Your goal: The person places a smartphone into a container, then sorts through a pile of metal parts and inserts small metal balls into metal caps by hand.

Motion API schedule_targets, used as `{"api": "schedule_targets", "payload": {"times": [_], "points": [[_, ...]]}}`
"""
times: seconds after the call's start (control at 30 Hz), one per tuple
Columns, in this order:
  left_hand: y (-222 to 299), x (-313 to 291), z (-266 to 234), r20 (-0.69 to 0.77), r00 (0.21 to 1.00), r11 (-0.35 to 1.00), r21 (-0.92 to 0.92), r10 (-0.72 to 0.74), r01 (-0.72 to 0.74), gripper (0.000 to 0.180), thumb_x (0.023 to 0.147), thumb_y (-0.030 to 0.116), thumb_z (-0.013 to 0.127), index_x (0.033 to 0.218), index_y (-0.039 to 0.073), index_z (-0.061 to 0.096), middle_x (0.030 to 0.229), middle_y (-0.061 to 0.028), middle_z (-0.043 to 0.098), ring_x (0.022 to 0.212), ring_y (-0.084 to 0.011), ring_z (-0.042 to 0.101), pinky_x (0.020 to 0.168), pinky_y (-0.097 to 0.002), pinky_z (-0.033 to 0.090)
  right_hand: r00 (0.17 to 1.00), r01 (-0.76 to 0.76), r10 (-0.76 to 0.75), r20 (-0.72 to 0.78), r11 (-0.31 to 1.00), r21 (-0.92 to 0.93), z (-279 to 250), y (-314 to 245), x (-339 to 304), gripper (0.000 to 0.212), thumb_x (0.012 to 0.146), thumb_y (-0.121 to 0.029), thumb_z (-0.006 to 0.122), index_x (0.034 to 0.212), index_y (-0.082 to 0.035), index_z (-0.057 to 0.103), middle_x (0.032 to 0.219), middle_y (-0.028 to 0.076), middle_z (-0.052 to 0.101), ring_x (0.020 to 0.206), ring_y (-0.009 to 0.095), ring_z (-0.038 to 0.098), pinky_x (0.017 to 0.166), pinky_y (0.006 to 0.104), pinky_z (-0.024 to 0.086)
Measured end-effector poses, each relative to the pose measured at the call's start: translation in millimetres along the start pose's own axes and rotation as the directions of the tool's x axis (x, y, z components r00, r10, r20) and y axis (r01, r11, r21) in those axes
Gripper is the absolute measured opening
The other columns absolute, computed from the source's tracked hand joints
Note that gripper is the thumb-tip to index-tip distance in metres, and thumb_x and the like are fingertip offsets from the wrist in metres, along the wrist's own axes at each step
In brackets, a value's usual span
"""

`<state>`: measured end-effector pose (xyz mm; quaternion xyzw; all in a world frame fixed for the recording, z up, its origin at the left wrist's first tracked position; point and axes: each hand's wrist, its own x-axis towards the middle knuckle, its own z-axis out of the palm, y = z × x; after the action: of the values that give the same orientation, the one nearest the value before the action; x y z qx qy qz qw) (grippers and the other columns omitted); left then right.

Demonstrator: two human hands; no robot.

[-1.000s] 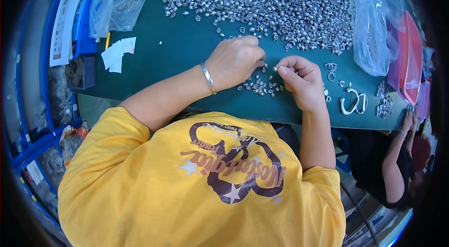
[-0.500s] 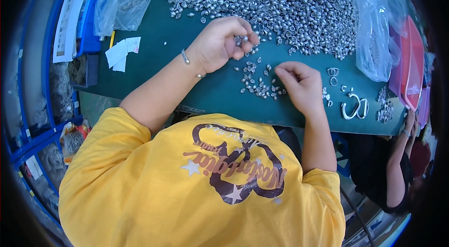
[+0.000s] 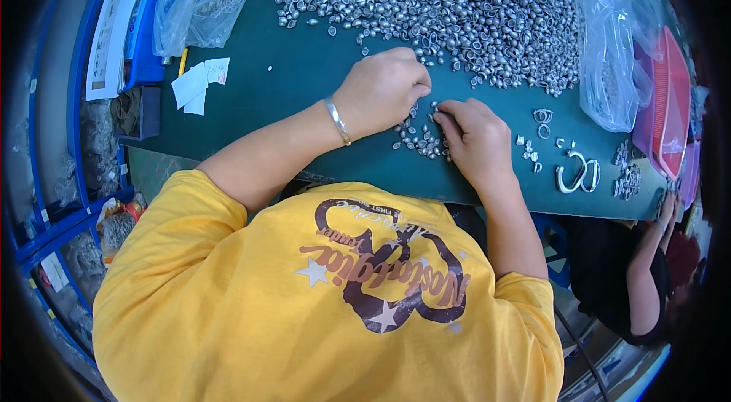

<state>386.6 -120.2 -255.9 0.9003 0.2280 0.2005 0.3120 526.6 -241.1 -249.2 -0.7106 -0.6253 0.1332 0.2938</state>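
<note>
My left hand is turned back-up, its fingers curled closed above the near edge of the pile, and their contents are hidden from above. My right hand pinches thumb and forefinger together, with a small silvery metal piece at the fingertips. Between and under the hands lies a small cluster of hollow, oval metal pieces on the green tabletop. Beyond them spreads a large heap of similar metal pieces.
Clear plastic bags lie right of the heap, and another bag lies at the far left. Metal rings and small parts sit at the right. Paper slips, a red basket and a co-worker's arm flank the table.
My left hand has rolled from palm-up, with several metal pieces showing in it, to back-up, and come nearer. My right hand has moved slightly left and now has a piece at its fingertips.
</note>
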Motion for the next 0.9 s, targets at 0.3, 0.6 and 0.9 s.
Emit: {"api": "schedule_targets", "payload": {"times": [0.3,0.6,0.9], "points": [[5.3,-7.9,-16.5,0.659,0.695,-0.107,-0.744,-0.288,0.660,0.010,0.086,0.013,0.058,0.088,0.004,0.058,0.066,0.0062,0.044,0.053,-0.0020,0.034,0.043,-0.0160,0.027,0.931,-0.364,0.295,0.216,0.691,0.625,-9.5,6.3,-0.2,0.013,0.085,-0.009,0.057,0.089,0.002,0.062,0.058,-0.005,0.047,0.054,0.004,0.044,0.047,0.0196,0.035],[1.3,-10.4,-24.9,0.684,0.725,-0.395,-0.690,-0.080,0.607,0.011,0.089,0.011,0.052,0.090,0.002,0.057,0.075,-0.0014,0.054,0.060,-0.0049,0.048,0.046,-0.0152,0.036,0.921,-0.309,0.128,0.368,-0.335,0.890,-28.2,22.9,-3.4,0.012,0.083,-0.005,0.055,0.089,0.004,0.059,0.055,-0.003,0.043,0.046,0.003,0.033,0.041,0.0189,0.023],[-13.1,-13.0,-17.2,0.624,0.758,-0.273,-0.775,-0.189,0.570,0.013,0.088,0.013,0.055,0.092,0.001,0.059,0.084,-0.0065,0.063,0.070,-0.0105,0.060,0.061,-0.0218,0.052,0.997,-0.077,0.070,0.044,0.978,0.194,-3.2,-0.5,-1.7,0.007,0.074,-0.009,0.064,0.080,-0.006,0.065,0.068,0.010,0.059,0.056,0.025,0.057,0.053,0.0328,0.046]]}}
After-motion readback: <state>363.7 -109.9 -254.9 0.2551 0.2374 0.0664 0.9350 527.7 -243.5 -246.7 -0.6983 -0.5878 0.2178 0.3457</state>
